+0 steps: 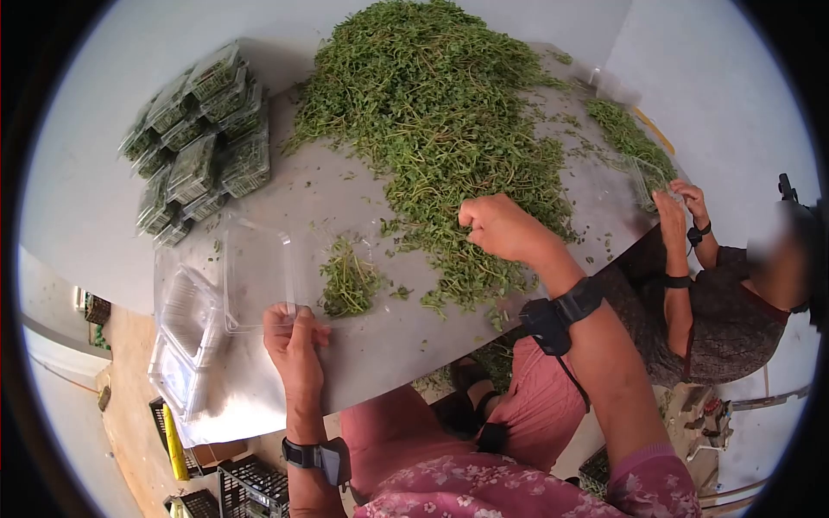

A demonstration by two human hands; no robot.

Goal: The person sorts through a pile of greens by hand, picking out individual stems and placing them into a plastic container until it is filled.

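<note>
My left hand (295, 337) pinches the near edge of an open clear plastic clamshell container (259, 281), which lies on the metal table (337, 380). A small bunch of leafy greens (350, 281) rests in the container's right half. Over the front of a large heap of leafy greens (432, 112), my right hand (501, 229) has its fingers curled closed down into the stems. Its fingertips are partly hidden, so how much it grips does not show.
Filled clamshell boxes (194, 164) stand stacked at the back left. Nested clear empty containers (186, 337) lie at the table's left edge. On the right, a co-worker's hands (678, 207) hold another clear container (643, 181) beside a smaller greens pile (630, 134). Black crates (250, 488) sit below.
</note>
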